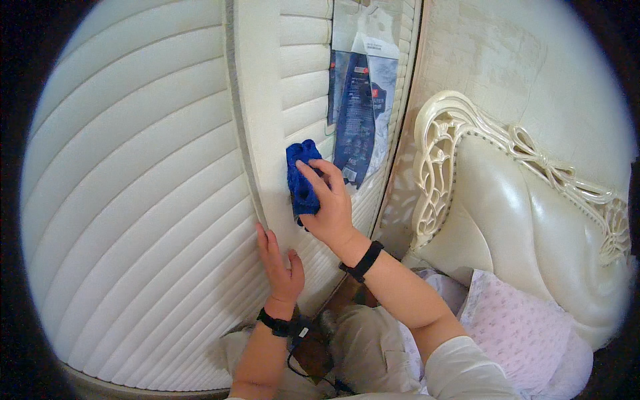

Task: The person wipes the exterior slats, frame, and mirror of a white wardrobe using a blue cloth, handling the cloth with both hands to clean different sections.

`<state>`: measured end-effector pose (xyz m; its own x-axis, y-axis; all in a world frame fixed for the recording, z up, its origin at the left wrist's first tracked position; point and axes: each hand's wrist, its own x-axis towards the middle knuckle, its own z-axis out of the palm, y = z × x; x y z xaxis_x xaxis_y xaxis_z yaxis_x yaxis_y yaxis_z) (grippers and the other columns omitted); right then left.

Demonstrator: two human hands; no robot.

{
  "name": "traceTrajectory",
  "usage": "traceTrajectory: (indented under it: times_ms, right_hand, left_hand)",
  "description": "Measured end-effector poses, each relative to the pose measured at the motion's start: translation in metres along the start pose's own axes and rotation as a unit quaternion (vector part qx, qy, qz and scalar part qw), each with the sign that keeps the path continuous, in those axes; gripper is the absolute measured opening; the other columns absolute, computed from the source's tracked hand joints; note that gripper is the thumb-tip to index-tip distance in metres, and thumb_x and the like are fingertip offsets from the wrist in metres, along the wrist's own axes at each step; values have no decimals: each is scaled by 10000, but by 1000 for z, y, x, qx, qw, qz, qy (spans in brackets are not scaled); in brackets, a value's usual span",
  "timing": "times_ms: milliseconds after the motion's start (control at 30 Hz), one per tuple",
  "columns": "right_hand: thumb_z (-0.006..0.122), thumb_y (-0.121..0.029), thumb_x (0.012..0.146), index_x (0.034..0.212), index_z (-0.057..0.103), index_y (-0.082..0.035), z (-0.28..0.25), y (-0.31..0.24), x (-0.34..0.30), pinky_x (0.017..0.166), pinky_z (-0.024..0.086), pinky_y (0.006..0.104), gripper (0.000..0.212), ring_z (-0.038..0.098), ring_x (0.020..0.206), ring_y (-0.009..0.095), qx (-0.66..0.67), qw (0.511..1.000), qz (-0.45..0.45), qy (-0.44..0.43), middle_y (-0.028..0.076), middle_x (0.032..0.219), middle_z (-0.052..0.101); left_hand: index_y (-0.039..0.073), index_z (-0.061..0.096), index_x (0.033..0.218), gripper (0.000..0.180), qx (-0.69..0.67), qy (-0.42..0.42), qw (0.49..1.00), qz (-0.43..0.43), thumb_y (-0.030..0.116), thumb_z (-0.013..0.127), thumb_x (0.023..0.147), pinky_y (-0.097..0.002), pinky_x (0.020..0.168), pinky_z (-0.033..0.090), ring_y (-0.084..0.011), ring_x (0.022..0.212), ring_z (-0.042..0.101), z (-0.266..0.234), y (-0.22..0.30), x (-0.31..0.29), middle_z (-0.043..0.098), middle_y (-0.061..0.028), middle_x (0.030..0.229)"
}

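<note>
In the head view, the right hand (331, 212) grips the blue cloth (303, 175) with bent fingers and presses it on the plain edge strip of the white slatted door (262, 87). This hand covers a part of the cloth. The left hand (283, 275) is open, its fingers straight against the door, lower than the cloth. Just to the right of the cloth, the packets (355, 123) hang over the slats and cover some of them. Farther right, the cream headboard (510, 200) stands before the wall (493, 57), with a pink pillow (520, 327) below it.
</note>
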<state>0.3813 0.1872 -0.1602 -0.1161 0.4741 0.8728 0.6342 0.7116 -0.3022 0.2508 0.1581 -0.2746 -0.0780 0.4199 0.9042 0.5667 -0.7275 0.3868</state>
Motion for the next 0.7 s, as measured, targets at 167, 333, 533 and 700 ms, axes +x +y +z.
traceTrajectory:
  times_ms: [167,333,533,700]
  right_hand:
    - [698,-5,525,1288,494,-154,1,-3,2,893,450,374,804,485,1100,344,-20,999,1,47,130,1235,472]
    - [593,-5,633,1267,505,-103,7,16,8,934,429,390,648,475,1114,361,-39,993,18,108,173,1207,464]
    - [577,60,618,1206,566,-75,23,13,5,989,362,375,603,471,1112,324,30,980,71,185,138,1172,485]
    - [588,45,599,1190,591,-108,34,7,-19,1003,363,372,611,470,1137,318,43,979,76,182,132,1187,488]
  left_hand:
    - [-12,185,1424,667,5,-22,1000,11,8,479,826,-519,1103,142,-476,1350,175,-2,-12,-9,138,-297,1478]
    - [67,231,1431,676,-19,8,1000,16,-42,480,812,-522,1079,197,-473,1338,211,5,-13,-10,168,-293,1466]
    - [72,266,1424,639,-13,-10,1000,-2,-39,471,829,-519,1079,197,-462,1332,231,-1,-13,-9,209,-288,1455]
    - [51,261,1427,598,-32,-19,999,-5,-7,448,862,-508,1079,198,-458,1324,246,0,-16,-10,215,-283,1457]
